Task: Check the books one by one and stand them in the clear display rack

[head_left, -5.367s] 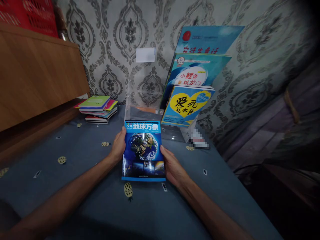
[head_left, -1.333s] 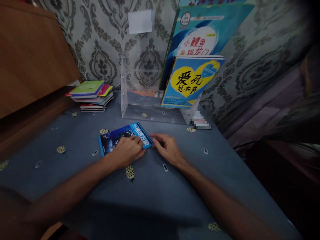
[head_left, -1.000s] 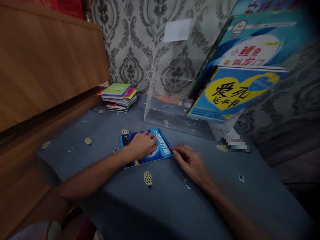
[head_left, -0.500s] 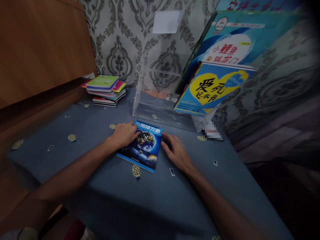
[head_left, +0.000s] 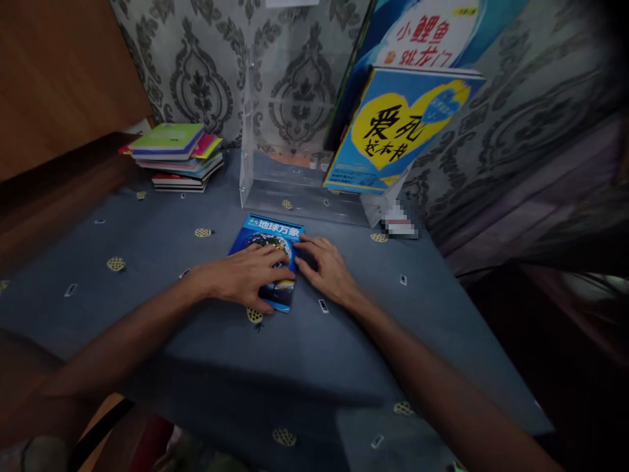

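Note:
A thin blue book with an Earth picture on its cover [head_left: 269, 237] lies flat on the blue tablecloth [head_left: 147, 262], just in front of a clear acrylic book stand [head_left: 295, 190]. My left hand [head_left: 240, 275] lies flat across the lower half of the cover, fingers stretched out and pressing down. My right hand [head_left: 327, 269] rests on the cloth at the book's right edge, fingers extended and touching that edge. Neither hand grips anything.
The acrylic stand holds a blue book with a yellow heart [head_left: 398, 131] and a taller book behind it [head_left: 422, 33]. A stack of coloured books [head_left: 174, 154] sits at the back left beside a wooden panel [head_left: 59, 72]. Patterned wallpaper lies behind.
The Earth book was turned from sideways to upright on the cloth. My left hand slid from its left edge onto the lower cover; my right hand stayed at the right edge.

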Tool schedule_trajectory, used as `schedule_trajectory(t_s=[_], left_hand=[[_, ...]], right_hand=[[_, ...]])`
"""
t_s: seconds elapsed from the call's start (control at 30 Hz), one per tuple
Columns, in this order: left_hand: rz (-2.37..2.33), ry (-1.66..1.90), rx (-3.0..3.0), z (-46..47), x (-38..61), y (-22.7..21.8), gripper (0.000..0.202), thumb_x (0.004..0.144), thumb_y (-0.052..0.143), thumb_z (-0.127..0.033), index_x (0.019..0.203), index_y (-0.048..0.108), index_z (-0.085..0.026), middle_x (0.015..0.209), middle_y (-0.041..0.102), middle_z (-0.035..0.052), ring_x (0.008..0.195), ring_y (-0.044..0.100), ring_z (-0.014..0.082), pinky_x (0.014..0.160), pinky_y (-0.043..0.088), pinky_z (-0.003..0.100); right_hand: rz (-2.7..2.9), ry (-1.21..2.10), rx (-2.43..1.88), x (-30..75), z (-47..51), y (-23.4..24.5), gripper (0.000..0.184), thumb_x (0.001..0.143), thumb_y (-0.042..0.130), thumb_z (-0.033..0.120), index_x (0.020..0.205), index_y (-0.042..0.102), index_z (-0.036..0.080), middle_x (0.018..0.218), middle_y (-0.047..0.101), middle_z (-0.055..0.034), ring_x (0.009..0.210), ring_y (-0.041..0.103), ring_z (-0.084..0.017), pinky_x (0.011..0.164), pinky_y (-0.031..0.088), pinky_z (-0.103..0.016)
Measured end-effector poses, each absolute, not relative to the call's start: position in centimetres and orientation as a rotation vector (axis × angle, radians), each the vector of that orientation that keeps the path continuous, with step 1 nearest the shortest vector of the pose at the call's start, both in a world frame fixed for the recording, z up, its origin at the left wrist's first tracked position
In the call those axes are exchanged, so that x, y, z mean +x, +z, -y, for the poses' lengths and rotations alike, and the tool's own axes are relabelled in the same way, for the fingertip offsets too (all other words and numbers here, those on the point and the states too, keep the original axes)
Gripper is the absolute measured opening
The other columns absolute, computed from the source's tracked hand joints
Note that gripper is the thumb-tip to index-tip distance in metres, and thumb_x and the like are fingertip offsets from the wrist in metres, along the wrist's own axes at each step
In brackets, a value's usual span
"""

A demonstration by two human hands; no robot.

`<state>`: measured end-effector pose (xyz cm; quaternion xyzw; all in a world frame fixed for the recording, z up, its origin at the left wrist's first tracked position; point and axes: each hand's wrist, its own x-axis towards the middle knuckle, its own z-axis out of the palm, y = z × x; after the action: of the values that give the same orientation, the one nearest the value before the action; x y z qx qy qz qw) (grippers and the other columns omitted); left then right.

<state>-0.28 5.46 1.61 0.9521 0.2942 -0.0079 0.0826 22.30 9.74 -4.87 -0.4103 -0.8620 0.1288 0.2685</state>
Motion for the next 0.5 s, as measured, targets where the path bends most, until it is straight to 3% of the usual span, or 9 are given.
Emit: schedule_trajectory(t_s=[0.27, 0.5], left_hand=[[-0.874, -0.048, 2.847, -4.71, -0.18, 2.25, 0.046, 0.085, 0.073, -0.035, 0.127, 0.061, -0.021, 0.143, 0.056, 0.0105, 0.134, 0.049, 0.0293, 0.107, 0.041, 0.041], [-0.829, 0.092, 2.723, -5.39, -0.62, 2.55, 0.031, 0.086, 0.068, -0.028, 0.117, 0.070, -0.024, 0.123, 0.071, 0.0045, 0.119, 0.062, 0.0225, 0.098, 0.048, 0.032]], right_hand=[[2.415, 0.297, -1.091, 22.15, -9.41, -4.81, 0.041, 0.092, 0.054, 0.038, 0.129, 0.064, 0.020, 0.141, 0.058, -0.0145, 0.129, 0.053, -0.032, 0.107, 0.039, -0.055], [2.520, 0.242, -1.071, 22.39, -9.43, -4.68, 0.050, 0.093, 0.054, 0.044, 0.135, 0.059, 0.018, 0.145, 0.053, -0.0175, 0.131, 0.050, -0.034, 0.107, 0.039, -0.056]])
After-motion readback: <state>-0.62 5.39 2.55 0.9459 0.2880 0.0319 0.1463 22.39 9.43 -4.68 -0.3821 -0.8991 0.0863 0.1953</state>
